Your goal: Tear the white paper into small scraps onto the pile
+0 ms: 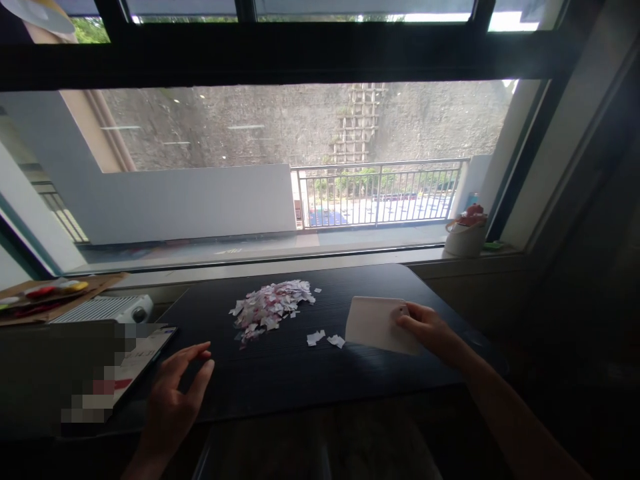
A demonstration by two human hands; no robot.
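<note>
In my right hand point(430, 328) is a pale, roughly square sheet of paper point(373, 323), pinched at its right edge between thumb and fingers and held over the dark table point(280, 377). My left hand point(177, 387) is at the table's left front, thumb and fingers apart, with nothing between them. A heap of small torn paper pieces point(275, 303), white with some pink, lies towards the back of the table. Two small clusters of white scraps point(315, 338) sit apart from it, close to the sheet's left edge.
Left of my left hand lies a flat printed item point(143, 360), partly blurred out. Behind it are a white slatted box with a knob point(107, 309) and a cardboard piece point(100, 283) bearing colourful items. A white pot point(465, 239) stands on the window sill point(320, 259).
</note>
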